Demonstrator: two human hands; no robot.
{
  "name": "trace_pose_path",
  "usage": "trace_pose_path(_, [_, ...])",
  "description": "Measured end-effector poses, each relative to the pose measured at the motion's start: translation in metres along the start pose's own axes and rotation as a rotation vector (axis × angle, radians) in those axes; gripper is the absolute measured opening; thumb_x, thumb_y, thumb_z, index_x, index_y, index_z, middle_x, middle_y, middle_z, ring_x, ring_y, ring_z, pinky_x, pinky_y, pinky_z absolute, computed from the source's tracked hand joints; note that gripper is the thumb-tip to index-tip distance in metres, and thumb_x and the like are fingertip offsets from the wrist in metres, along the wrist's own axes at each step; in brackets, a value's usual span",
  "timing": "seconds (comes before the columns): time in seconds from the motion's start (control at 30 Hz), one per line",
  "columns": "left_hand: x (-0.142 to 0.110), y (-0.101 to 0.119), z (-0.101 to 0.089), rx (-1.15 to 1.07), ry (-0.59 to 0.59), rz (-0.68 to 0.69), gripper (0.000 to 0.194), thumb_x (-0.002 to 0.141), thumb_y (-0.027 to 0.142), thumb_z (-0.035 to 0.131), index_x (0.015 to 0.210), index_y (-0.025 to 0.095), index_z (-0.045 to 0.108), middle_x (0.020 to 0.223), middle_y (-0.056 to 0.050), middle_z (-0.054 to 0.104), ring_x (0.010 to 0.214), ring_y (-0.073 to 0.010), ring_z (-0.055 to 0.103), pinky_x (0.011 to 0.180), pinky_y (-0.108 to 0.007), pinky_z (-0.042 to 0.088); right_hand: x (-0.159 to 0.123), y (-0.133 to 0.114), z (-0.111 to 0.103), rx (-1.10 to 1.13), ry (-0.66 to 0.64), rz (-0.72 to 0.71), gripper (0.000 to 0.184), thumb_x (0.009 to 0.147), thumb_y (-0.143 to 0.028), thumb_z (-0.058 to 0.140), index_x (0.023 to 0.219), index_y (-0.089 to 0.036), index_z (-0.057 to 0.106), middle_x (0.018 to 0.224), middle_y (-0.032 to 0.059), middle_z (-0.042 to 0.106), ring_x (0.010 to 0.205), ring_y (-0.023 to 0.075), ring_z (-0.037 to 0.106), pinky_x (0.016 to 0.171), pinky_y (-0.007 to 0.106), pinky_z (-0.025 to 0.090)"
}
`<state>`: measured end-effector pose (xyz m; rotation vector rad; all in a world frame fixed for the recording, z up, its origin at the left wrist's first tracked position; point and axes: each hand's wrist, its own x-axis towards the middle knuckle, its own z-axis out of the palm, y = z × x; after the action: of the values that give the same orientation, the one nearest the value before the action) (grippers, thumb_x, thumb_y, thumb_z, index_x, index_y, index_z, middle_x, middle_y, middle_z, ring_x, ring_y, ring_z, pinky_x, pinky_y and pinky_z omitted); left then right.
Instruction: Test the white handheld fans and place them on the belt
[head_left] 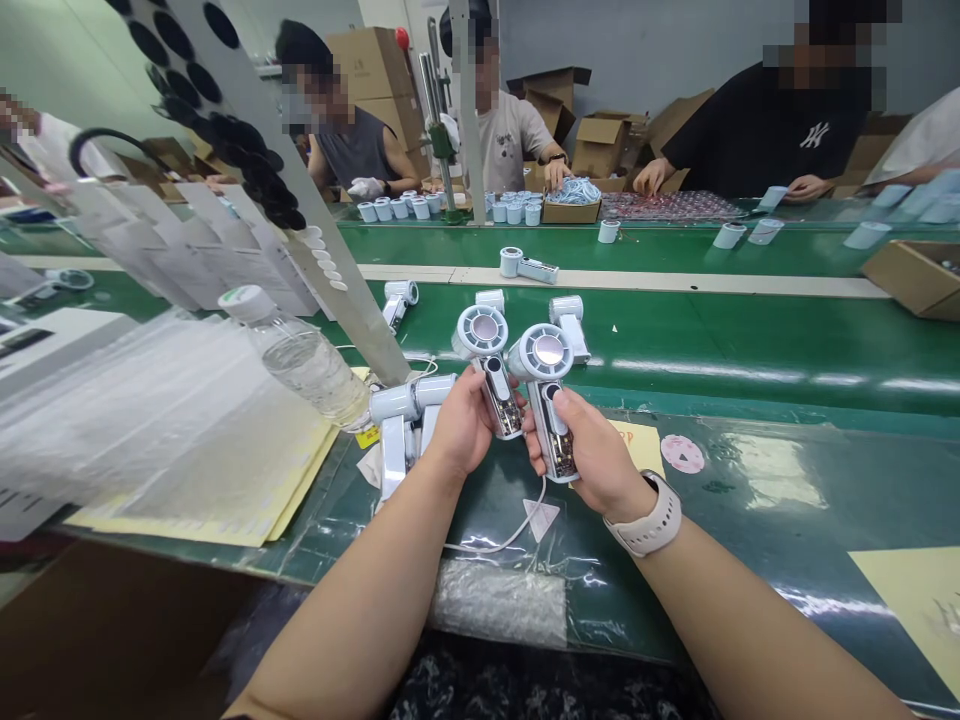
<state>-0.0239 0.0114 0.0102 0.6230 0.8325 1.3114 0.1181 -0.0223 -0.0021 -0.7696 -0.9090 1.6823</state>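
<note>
Two light-blue handheld fans are held upright side by side over the near edge of the bench. My left hand (463,425) is wrapped round the handle of the left handheld fan (482,332). The handle of the right handheld fan (546,354) is in my right hand (596,445), with my thumb on its front near the button. Circuit parts show through both lower handles. A white cable (517,530) curves below the right fan. Beside my left wrist, more handheld fans (394,440) lie on the bench, partly covered by my arm.
A tilted water bottle (304,355) leans by plastic sleeves (187,410) at left. A slanted metal post (337,280) rises close behind. Several fans lie on the green conveyor (675,340). Co-workers sit across it, near a box of blue parts (572,210). A cardboard box (919,278) stands at right.
</note>
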Motion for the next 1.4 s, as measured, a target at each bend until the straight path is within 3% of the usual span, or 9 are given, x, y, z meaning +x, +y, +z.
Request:
trace_pose_path(0.17, [0.0, 0.0005, 0.001, 0.006, 0.018, 0.006, 0.017, 0.077, 0.03, 0.054, 0.089, 0.018, 0.051, 0.069, -0.003, 0.066, 0.07, -0.0248, 0.069, 0.065, -0.037, 0.055, -0.001, -0.0019, 0.0011, 0.047, -0.035, 0.036, 0.038, 0.081, -0.05, 0.072, 0.103, -0.02, 0.062, 0.086, 0.0016, 0.066, 0.061, 0.012, 0.06, 0.049, 0.023, 0.054])
trace_pose_path(0.4, [0.0007, -0.0011, -0.0003, -0.009, 0.007, 0.035, 0.019, 0.077, 0.028, 0.056, 0.092, 0.018, 0.053, 0.069, 0.0, 0.064, 0.06, -0.0193, 0.063, 0.057, -0.031, 0.051, 0.0004, -0.004, 0.0015, 0.056, -0.051, 0.03, 0.026, 0.089, -0.042, 0.058, 0.098, -0.018, 0.063, 0.083, 0.0033, 0.068, 0.057, 0.0125, 0.061, 0.048, 0.024, 0.053])
trace_pose_path(0.63, [0.0008, -0.0009, -0.0005, -0.03, -0.002, 0.042, 0.018, 0.077, 0.026, 0.057, 0.094, 0.018, 0.055, 0.074, 0.0, 0.066, 0.061, -0.0186, 0.063, 0.057, -0.031, 0.052, 0.0015, 0.0004, -0.0001, 0.053, -0.069, 0.006, 0.048, 0.093, -0.061, 0.048, 0.102, -0.018, 0.067, 0.082, 0.0052, 0.069, 0.055, 0.0132, 0.06, 0.043, 0.024, 0.049])
trace_pose_path(0.83, [0.003, -0.002, -0.0018, -0.06, 0.004, 0.059, 0.018, 0.076, 0.027, 0.059, 0.091, 0.018, 0.056, 0.072, -0.001, 0.065, 0.061, -0.0185, 0.063, 0.055, -0.03, 0.051, 0.0025, 0.0006, -0.0007, 0.075, -0.1, 0.014, 0.051, 0.093, -0.064, 0.048, 0.104, -0.018, 0.068, 0.085, 0.006, 0.07, 0.06, 0.0136, 0.061, 0.048, 0.023, 0.052])
trace_pose_path(1.03, [0.0051, -0.0024, -0.0026, -0.093, -0.008, 0.035, 0.017, 0.076, 0.029, 0.059, 0.089, 0.018, 0.056, 0.068, -0.001, 0.063, 0.054, -0.0165, 0.058, 0.049, -0.028, 0.046, 0.0006, -0.0019, 0.0006, 0.028, -0.092, 0.011, 0.042, 0.089, -0.058, 0.061, 0.104, -0.019, 0.066, 0.087, 0.0054, 0.069, 0.062, 0.0143, 0.06, 0.052, 0.026, 0.052])
trace_pose_path(1.1, [0.0053, -0.0017, -0.002, -0.093, 0.007, 0.025, 0.016, 0.077, 0.029, 0.057, 0.089, 0.018, 0.055, 0.066, 0.0, 0.062, 0.048, -0.0153, 0.054, 0.046, -0.027, 0.043, -0.0008, -0.0039, 0.002, 0.009, -0.124, 0.008, 0.041, 0.081, -0.049, 0.075, 0.109, -0.021, 0.065, 0.094, 0.0045, 0.067, 0.07, 0.0145, 0.06, 0.056, 0.026, 0.052])
trace_pose_path(1.23, [0.0065, -0.0006, -0.0018, -0.095, 0.076, 0.013, 0.013, 0.079, 0.027, 0.053, 0.085, 0.017, 0.055, 0.064, 0.0, 0.061, 0.046, -0.0148, 0.052, 0.043, -0.027, 0.04, -0.0028, -0.0068, 0.0047, -0.056, -0.224, -0.013, 0.057, 0.065, -0.026, 0.09, 0.114, -0.024, 0.062, 0.101, 0.0009, 0.062, 0.08, 0.0135, 0.056, 0.065, 0.024, 0.049])
trace_pose_path(1.4, [0.0072, -0.0016, -0.003, -0.079, 0.059, -0.002, 0.012, 0.079, 0.029, 0.054, 0.08, 0.016, 0.055, 0.063, -0.001, 0.061, 0.047, -0.0157, 0.054, 0.043, -0.027, 0.041, -0.0035, -0.0077, 0.0058, -0.073, -0.212, -0.022, 0.057, 0.063, -0.029, 0.092, 0.111, -0.024, 0.062, 0.098, 0.0007, 0.061, 0.079, 0.0141, 0.054, 0.065, 0.025, 0.047])
